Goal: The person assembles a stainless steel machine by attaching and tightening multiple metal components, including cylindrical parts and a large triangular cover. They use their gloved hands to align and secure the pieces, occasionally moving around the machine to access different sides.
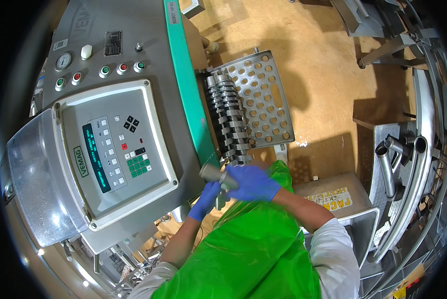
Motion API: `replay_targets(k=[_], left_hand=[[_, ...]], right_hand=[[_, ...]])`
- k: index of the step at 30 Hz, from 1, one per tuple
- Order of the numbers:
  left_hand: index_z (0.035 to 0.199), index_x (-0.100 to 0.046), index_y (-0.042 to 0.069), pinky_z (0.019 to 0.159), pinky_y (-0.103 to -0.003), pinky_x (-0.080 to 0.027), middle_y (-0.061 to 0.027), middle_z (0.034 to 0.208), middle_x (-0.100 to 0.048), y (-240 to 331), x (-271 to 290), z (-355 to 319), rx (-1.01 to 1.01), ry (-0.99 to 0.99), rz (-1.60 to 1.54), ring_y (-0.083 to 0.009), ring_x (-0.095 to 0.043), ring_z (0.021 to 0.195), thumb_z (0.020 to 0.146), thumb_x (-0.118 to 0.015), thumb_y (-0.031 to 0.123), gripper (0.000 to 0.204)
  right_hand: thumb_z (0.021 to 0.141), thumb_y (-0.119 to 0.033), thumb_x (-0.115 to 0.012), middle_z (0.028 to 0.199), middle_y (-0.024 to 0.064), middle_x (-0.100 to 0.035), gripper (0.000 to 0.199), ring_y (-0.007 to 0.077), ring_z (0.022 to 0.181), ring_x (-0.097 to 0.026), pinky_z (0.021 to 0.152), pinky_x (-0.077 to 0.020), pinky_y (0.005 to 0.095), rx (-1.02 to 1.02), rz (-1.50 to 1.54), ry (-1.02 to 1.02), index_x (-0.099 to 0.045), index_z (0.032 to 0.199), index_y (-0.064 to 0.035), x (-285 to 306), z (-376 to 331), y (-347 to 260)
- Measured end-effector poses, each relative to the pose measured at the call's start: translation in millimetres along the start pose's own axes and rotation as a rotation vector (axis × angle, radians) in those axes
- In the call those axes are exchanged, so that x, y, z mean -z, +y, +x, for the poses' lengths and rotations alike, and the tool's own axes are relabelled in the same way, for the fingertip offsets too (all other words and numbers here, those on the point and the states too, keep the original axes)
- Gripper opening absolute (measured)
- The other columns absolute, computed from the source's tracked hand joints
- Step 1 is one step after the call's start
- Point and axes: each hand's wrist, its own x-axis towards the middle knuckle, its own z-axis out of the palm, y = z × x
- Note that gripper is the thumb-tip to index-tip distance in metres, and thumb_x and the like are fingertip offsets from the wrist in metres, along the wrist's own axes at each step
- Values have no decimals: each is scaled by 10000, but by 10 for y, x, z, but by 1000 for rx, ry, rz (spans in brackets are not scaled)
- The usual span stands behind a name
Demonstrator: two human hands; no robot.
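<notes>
Both my hands wear blue gloves and meet in front of my green apron [246,249], beside the machine's green edge. My right hand [253,183] is closed on a grey metal cylinder [212,173], whose wider end points left toward the machine. Just below it my left hand [206,200] is closed around a short metal piece [220,201], its lower end showing past the fingers. Whether the two metal pieces join is hidden by the gloves. A slight blur lies over the right hand.
At left stands a grey machine with a control panel [118,154] and push buttons [122,68]. Beyond my hands, a row of metal rollers [228,114] adjoins a perforated metal tray [263,99]. To the right are a metal box [328,189] and a rack with steel tubes [385,169].
</notes>
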Motion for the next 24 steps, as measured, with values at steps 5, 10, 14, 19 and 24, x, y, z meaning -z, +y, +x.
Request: replay_targets(k=[5,10,14,19,24], left_hand=[[1305,-468,7,745,-298,-533,-110,1101,-611,-136,96,-434,-6,19,-205,-173,-635,865,753,-683,538,795],[1310,-466,2,755,-289,-526,-110,1121,-614,-147,-117,-599,-28,-24,-303,-170,-615,945,703,-699,571,864],[1336,-448,40,814,-298,-507,-108,1160,-598,-230,-149,-767,20,-34,-310,-177,-597,1003,701,-710,562,863],[1329,-459,37,782,-304,-526,-102,1184,-583,-457,-170,-963,-11,99,-372,-178,-594,1011,740,-707,491,784],[1317,-470,43,752,-325,-541,-97,1122,-595,-494,-171,-1054,63,186,-356,-201,-623,929,738,-698,471,755]], right_hand=[[853,-435,-591,1060,158,-636,505,328,910,-643,777,-507,448,176,-97,-354,-552,1204,-73,156,180,-313],[883,-307,-523,1067,149,-655,301,346,1008,-622,855,-484,441,-104,285,27,-627,1109,-137,693,1240,555],[794,-271,-591,1247,170,-575,569,359,1136,-559,957,-444,465,-444,-184,321,-454,1344,-213,810,2082,1768],[787,-206,-619,1263,151,-570,618,340,1152,-556,963,-452,430,-449,-329,109,-421,1372,-208,702,2302,1913],[786,-310,-607,995,171,-672,325,358,929,-644,821,-508,459,-305,-388,104,-653,1053,-131,787,2175,2036]])
